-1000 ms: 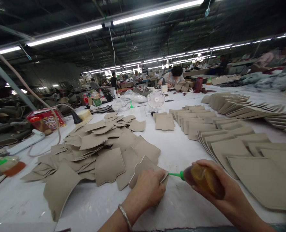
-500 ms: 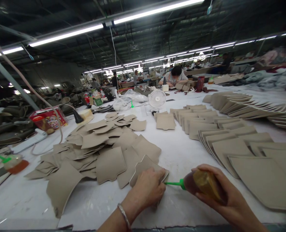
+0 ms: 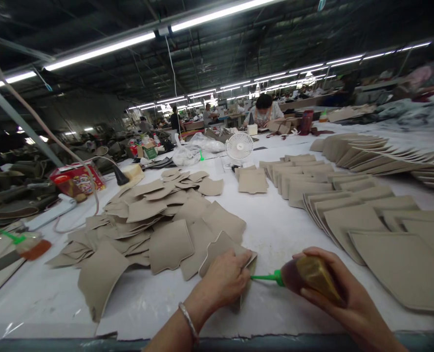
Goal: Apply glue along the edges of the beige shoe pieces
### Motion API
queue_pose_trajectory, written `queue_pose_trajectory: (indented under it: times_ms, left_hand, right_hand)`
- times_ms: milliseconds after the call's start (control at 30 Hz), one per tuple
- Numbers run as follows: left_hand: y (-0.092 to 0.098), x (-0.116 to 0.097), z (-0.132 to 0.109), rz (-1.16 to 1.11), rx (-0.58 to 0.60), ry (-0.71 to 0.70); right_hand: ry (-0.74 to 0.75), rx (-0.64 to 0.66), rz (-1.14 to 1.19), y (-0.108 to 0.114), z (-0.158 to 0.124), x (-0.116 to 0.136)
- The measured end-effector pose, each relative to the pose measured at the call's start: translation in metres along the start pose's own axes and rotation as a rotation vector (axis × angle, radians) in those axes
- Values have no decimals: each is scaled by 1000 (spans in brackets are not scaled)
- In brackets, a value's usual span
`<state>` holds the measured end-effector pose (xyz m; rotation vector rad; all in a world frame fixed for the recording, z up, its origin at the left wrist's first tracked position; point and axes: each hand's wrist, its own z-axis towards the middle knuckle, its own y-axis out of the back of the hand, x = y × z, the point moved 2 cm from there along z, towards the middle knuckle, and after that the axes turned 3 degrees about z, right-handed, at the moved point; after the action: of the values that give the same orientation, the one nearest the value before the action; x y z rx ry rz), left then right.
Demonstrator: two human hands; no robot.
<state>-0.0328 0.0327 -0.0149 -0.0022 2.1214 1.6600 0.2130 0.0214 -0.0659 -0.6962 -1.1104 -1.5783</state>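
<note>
My left hand [image 3: 226,276], with a silver bangle at the wrist, is closed on a taupe panel [image 3: 219,243] that looks like leather. The panel is tilted up from the table, its shaped edge away from me, and the hand covers part of it. In my right hand [image 3: 349,288] lies a squeeze bottle [image 3: 310,276] of amber-brown liquid, held on its side. Its thin green nozzle points left, and the tip is by my left fingers at the panel's near right edge. Whether the tip touches the panel I cannot tell.
A loose heap of taupe panels [image 3: 140,210] spreads to the left. Fanned rows of panels [image 3: 363,225] fill the right. A small white fan [image 3: 239,146] stands farther back. Another squeeze bottle [image 3: 32,246] lies at far left. A co-worker [image 3: 264,112] bends over the table beyond.
The view has shifted slightly. My left forefinger reaches a little farther over the panel. The squeeze bottle stays in my right hand, its nozzle still beside my left fingers.
</note>
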Motion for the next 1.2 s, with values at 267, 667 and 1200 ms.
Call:
queue_pose_trajectory:
  times_ms: [267, 667, 1200]
  left_hand:
    - [-4, 1, 0, -25, -20, 22]
    - [-9, 1, -2, -7, -52, 22]
    - [-7, 0, -3, 1, -20, 39]
  right_hand:
    - [-49, 47, 94, -1, -10, 0]
    - [-91, -21, 170, -10, -18, 7]
    - [-27, 51, 65, -5, -10, -5]
